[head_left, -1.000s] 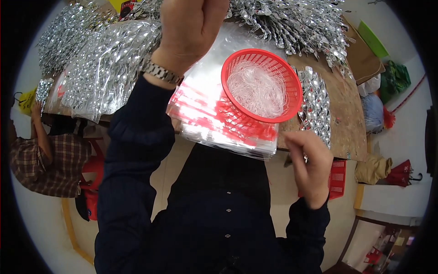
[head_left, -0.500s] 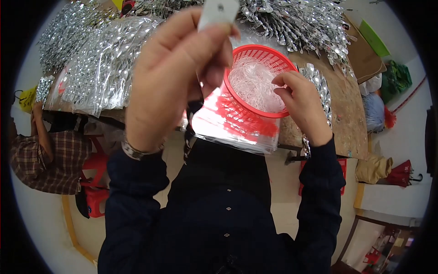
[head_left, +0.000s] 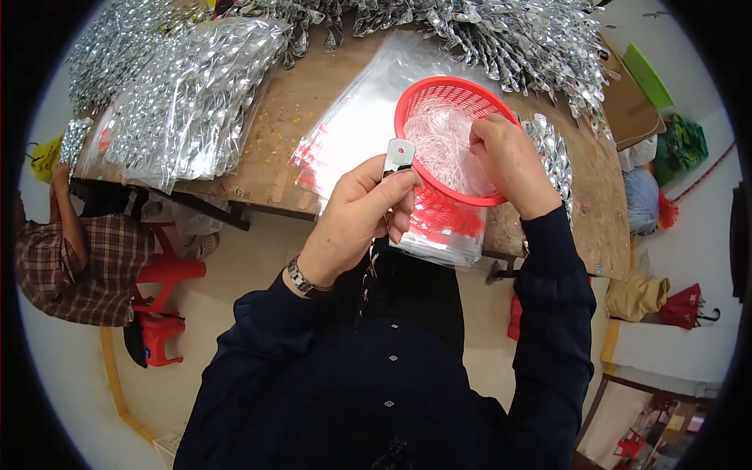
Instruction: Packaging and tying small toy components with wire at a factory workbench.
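My left hand [head_left: 364,200] grips a twisted silver foil strip [head_left: 400,153] just below its flat tab, which has a small hole. The strip's twisted tail hangs down beneath my fingers against my dark clothes. My right hand [head_left: 513,160] is over the right side of a red plastic basket [head_left: 450,194], thumb and fingertips closed at its contents. A tangle of fine white string [head_left: 440,145] fills the basket; whether a string is between my fingertips cannot be made out. Under the basket lies a stack of clear plastic bags [head_left: 364,102] with red printing.
Bundles of silver twisted strips [head_left: 196,94] lie at the table's left, with more [head_left: 509,39] across the back. Further strips [head_left: 552,149] lie right of the basket. At the left sits a person in a checked shirt [head_left: 86,266], near red stools [head_left: 168,270].
My left hand has come down and toward my body with the foil strip, its tab now beside the basket's rim. My right hand has stayed at the string, fingers closing together.
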`<state>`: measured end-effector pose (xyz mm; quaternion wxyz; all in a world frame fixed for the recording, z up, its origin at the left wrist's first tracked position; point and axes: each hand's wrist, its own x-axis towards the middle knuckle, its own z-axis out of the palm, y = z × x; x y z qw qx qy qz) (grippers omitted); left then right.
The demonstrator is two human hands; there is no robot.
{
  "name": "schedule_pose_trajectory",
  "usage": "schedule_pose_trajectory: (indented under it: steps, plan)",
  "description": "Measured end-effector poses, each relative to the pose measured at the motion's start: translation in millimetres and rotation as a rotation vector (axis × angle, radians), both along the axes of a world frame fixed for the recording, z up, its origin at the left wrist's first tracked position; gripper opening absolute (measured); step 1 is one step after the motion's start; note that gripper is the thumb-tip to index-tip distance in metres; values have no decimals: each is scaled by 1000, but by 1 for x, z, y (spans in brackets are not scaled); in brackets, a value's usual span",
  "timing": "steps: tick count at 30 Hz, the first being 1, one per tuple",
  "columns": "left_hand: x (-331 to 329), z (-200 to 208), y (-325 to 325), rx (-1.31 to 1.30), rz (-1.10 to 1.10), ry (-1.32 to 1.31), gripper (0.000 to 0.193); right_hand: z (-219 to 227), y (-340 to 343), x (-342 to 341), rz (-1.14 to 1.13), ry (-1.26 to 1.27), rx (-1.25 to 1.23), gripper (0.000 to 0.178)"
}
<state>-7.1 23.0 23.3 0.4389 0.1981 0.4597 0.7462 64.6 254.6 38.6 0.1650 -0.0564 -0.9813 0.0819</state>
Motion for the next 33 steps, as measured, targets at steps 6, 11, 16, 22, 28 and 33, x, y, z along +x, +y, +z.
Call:
schedule_pose_trajectory:
  steps: [6,11,16,22,28,33]
  plan:
    - [-3,-2,3,19,29,27,17,20,-2,6,38,81,-70,7]
    - [-3,4,6,47,30,46,17,42,-9,16,-142,-26,-439,8]
    - [-3,6,10,40,24,18,17,43,-14,29,-93,12,-824,7]
    - [2,1,13,37,-22,60,22,46,-43,45,-41,62,-1050,4]
    - [9,5,16,48,-65,57,23,38,-69,58,-51,139,-1145,2]
    - [11,7,15,57,-85,86,24,29,-83,66,-78,146,-1075,2]
